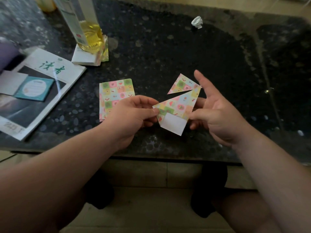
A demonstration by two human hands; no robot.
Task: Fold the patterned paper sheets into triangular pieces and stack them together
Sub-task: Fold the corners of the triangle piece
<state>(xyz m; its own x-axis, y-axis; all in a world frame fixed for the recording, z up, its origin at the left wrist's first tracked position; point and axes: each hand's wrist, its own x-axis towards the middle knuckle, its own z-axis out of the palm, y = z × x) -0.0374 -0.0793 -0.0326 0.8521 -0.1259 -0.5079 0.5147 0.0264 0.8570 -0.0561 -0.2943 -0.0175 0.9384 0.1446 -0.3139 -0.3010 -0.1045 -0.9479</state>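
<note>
Sheet in work [176, 106]: held above the surface [168, 47] between both sets of fingers; part folded, white flap exposed.
Left hand [134, 111]: fingers pinched on its left corner.
Right hand [217, 115]: thumb pinched on its right edge, index finger extended.
Done: one triangular piece [182, 84], just beyond the right fingers.
Remaining: flat sheets [116, 96], partly hidden behind the left fingers; their count cannot be told.

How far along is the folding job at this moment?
Done: one folded triangle lies on the table. In hand: the left hand and right hand pinch a half-folded sheet, white flap showing. Left: finishing that fold, folding the flat patterned sheets beside the left hand, then stacking.
</note>
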